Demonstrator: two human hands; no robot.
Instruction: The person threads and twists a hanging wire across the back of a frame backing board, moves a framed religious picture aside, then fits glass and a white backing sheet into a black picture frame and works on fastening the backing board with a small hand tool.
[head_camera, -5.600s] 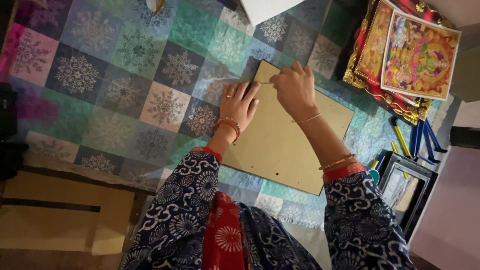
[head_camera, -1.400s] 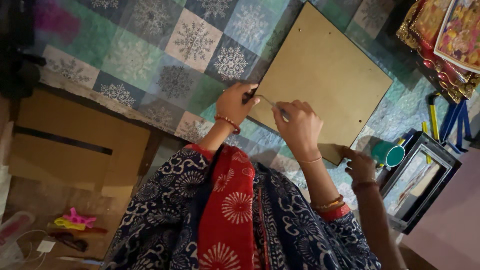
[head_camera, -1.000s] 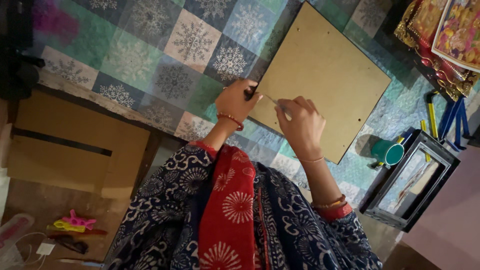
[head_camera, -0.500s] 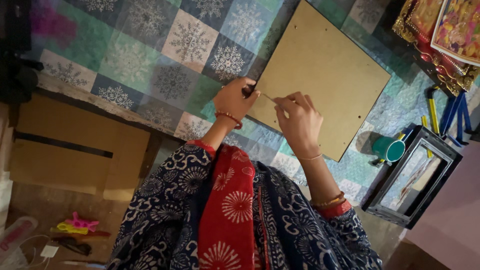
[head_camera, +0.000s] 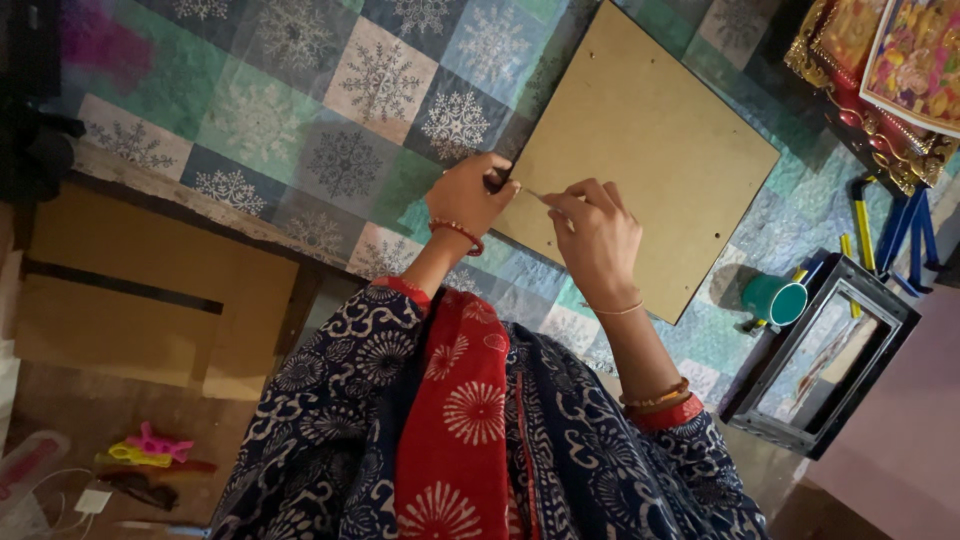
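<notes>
Both hands meet at the near edge of the brown backing board (head_camera: 640, 150) on the patterned cloth (head_camera: 300, 130), left hand (head_camera: 468, 195) and right hand (head_camera: 598, 232) pinching a thin strip (head_camera: 535, 194), which might slip or tear if tugged unevenly.

What the left hand (head_camera: 470, 195) pinches against the brown board (head_camera: 640, 150) is too small to tell; the fingers cover it. At two o'clock, the gilt-framed pictures (head_camera: 905, 70) run off the edge. At seven o'clock, the pink and yellow bits (head_camera: 145, 450) on the floor are blurred.
</notes>
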